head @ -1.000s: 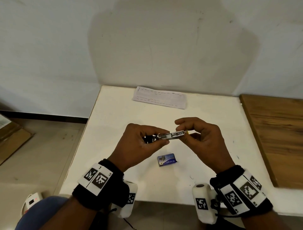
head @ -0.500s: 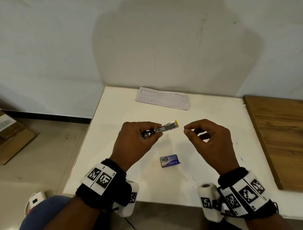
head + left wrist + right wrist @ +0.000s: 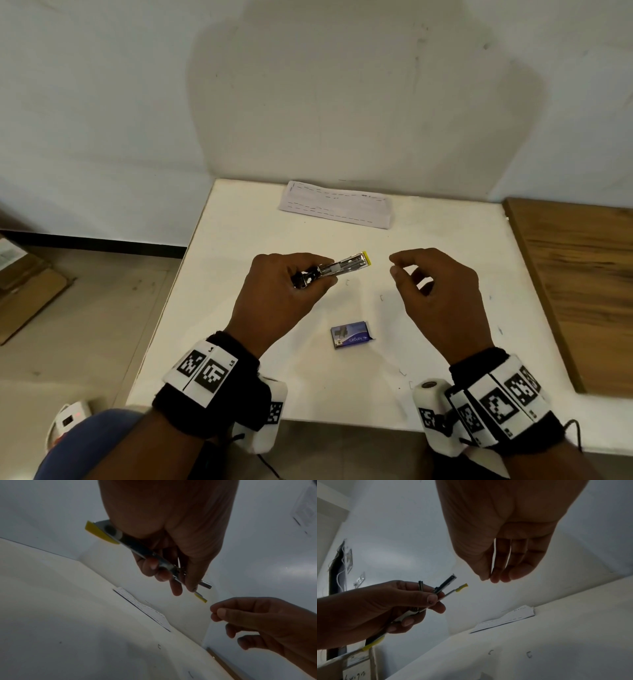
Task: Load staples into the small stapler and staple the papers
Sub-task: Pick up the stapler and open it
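My left hand (image 3: 330, 270) grips the small metal stapler (image 3: 352, 263) by its rear, above the middle of the white table (image 3: 239, 240). The stapler's yellow-tipped front points right and away. In the right wrist view the stapler (image 3: 447, 586) has its arms splayed apart at the front. My right hand (image 3: 397, 270) hovers a short way right of the stapler's tip, not touching it. Its fingers (image 3: 505, 574) are loosely curled, and I see nothing between them and the thumb. The folded papers (image 3: 335, 205) lie at the far edge. A small blue staple box (image 3: 350, 334) lies near me.
Loose bent staples (image 3: 381, 298) are scattered on the table between my hands. A wooden board (image 3: 582, 291) adjoins the table on the right, and a wall stands just behind. On the floor to the left are a cardboard box (image 3: 24, 284) and a white device (image 3: 68, 418).
My right hand has let go of the stapler's front end and drawn off to the right. My left hand keeps the stapler, now tilted up slightly at the front.
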